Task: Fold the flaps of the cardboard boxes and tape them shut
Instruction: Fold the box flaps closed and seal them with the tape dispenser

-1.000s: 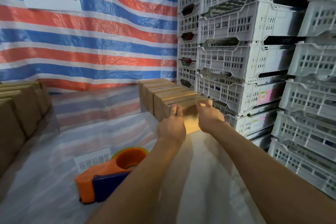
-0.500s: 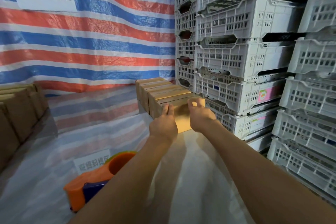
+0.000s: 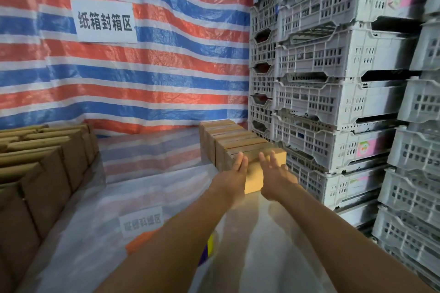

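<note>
A row of several closed cardboard boxes [image 3: 228,135] stands on the plastic-covered floor beside the crates. The nearest box [image 3: 254,173] is at the front of that row. My left hand [image 3: 234,173] lies against its left side with straight fingers. My right hand [image 3: 273,172] is at its right top edge, fingers straight and spread. An orange and blue tape dispenser [image 3: 142,240] lies on the floor, mostly hidden under my left forearm.
Tall stacks of white plastic crates [image 3: 333,93] fill the right side. More cardboard boxes [image 3: 42,169] line the left edge. A red, white and blue striped tarp [image 3: 166,59] with a paper sign [image 3: 104,22] hangs behind. A second label [image 3: 141,221] lies under the floor plastic.
My fingers, curled round the nearest box a second ago, have straightened and loosened. The camera has tilted up and left, so the tape dispenser has slipped under my left forearm.
</note>
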